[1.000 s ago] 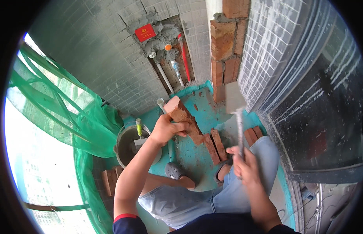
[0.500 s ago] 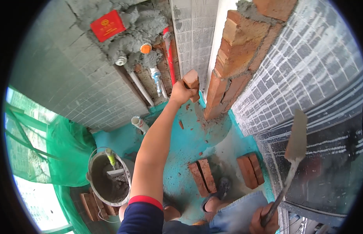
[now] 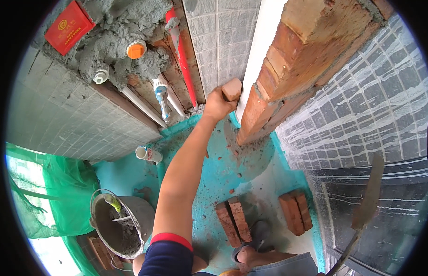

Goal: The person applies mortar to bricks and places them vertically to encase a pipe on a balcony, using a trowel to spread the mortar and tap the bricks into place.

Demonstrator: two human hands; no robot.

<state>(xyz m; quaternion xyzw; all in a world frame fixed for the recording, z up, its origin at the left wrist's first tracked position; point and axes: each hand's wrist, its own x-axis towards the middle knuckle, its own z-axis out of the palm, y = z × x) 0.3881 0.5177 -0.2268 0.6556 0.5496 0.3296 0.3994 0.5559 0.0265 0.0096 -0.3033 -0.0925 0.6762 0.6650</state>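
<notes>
My left hand (image 3: 217,106) is closed around a small reddish brick piece (image 3: 232,89), its pale end face upward. The piece is between the grey tiled wall and a brick pillar (image 3: 287,60) with mortar joints, close to a white vertical strip (image 3: 255,60). I cannot tell whether it touches the strip. At the lower right a trowel (image 3: 368,198) stands raised, its blade smeared with mortar. Its handle runs down to the lower edge, where my right hand is almost wholly cut off by the frame.
A bucket of mortar (image 3: 98,216) with a yellow-green-handled tool (image 3: 113,202) stands at left. Loose bricks (image 3: 233,221) and more bricks (image 3: 295,212) lie on the turquoise floor. White pipe stub (image 3: 148,154), red pipe (image 3: 181,60), orange-capped fitting (image 3: 136,49), red booklet (image 3: 69,27) and green netting (image 3: 76,198).
The view has shifted closer to the wall and pillar. My left hand, still gripping the brick piece, is nearer the white strip. My right hand has dropped almost out of the picture; the trowel stays raised.
</notes>
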